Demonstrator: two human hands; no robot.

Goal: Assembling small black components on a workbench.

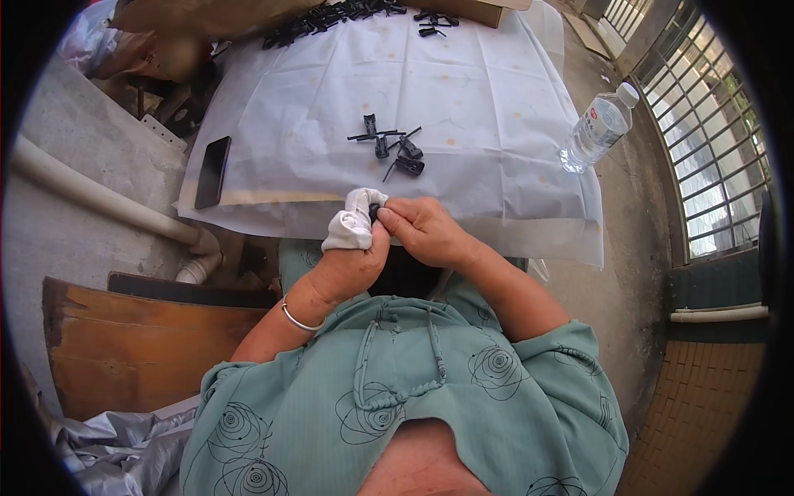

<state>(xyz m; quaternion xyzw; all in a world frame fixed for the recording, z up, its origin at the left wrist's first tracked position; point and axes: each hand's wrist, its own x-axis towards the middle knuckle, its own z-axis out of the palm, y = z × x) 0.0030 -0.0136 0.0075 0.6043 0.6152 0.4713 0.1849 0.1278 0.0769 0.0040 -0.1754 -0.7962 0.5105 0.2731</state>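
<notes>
At the table's near edge my two hands meet around a small black plastic part (374, 212). White cloth wraps the fingers of my left hand (364, 250), which is closed around the part and hides most of it. My right hand (423, 231) pinches at the same part with thumb and fingers. Just beyond them on the white sheet lies a small group of black plastic clip-like pieces (408, 157) with thin rods sticking out. Their exact kind is too small to tell.
White plastic sheeting (289, 107) covers the table. A phone (213, 172) lies at its left and a clear water bottle (600, 128) stands at its right edge. More black pieces (331, 18) are heaped at the far side, beside a cardboard box (471, 10).
</notes>
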